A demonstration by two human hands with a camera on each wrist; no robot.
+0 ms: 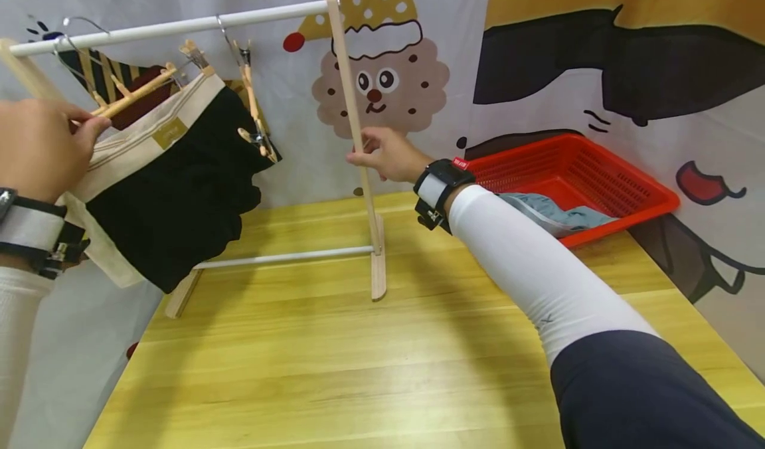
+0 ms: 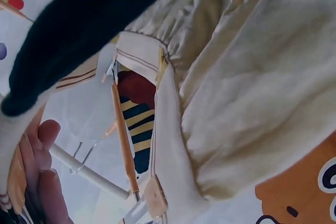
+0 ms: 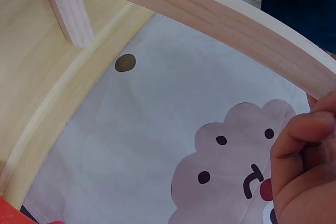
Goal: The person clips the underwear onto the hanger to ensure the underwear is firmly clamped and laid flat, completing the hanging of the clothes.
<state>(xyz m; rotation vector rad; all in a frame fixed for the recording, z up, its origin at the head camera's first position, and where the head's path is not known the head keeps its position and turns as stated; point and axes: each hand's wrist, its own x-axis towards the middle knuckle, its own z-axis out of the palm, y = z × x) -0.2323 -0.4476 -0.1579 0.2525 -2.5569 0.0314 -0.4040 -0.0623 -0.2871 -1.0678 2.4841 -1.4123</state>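
Observation:
At the left of the head view, my left hand (image 1: 48, 140) pinches the end of a wooden clip hanger (image 1: 137, 93). Black shorts (image 1: 173, 170) with a cream waistband hang below it, tilted. Cream shorts (image 2: 262, 87) hang close by in the left wrist view, their waistband clipped to a hanger. Another wooden hanger (image 1: 254, 100) hangs further right, seen nearly edge-on. My right hand (image 1: 394, 153) holds the right upright post (image 1: 352, 84) of the clothes rack between thumb and fingers. The hangers' hooks sit over the rack's white top rail (image 1: 167, 27).
A red plastic basket (image 1: 621, 170) stands at the back right with a grey-blue cloth (image 1: 552, 211) in it. The rack's feet (image 1: 378, 276) rest on the wooden table (image 1: 358, 356). Behind hangs a printed curtain (image 1: 442, 10). A white lower rail (image 1: 293, 258) joins the uprights.

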